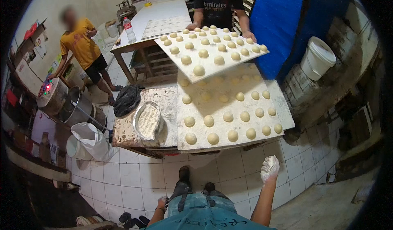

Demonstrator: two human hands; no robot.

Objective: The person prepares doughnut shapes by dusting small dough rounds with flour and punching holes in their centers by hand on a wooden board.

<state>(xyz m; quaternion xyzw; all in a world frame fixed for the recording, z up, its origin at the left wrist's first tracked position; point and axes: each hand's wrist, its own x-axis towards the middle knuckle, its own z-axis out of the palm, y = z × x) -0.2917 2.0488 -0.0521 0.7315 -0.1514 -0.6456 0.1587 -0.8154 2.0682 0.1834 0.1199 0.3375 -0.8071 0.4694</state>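
My right hand [269,168], white with flour, is raised at the lower right, its fingers curled into a fist around something I cannot make out. My left hand [162,203] hangs low beside my body, mostly hidden, its finger shape unclear. In front of me a floured board [196,150] holds rows of pale dough balls [232,135]. Left of it is a steel bowl of flour [147,121]. Over the board's far part a co-worker's hands [249,36] hold a second tilted board [186,72] with more dough balls.
A person in yellow [80,42] stands by a machine [51,95] at left. A black bag [126,101] rests on the near table. Behind are a white table [163,9] with a bottle [129,31] and a blue panel [268,25]. A bucket [317,58] stands right, a sack [94,142] lower left.
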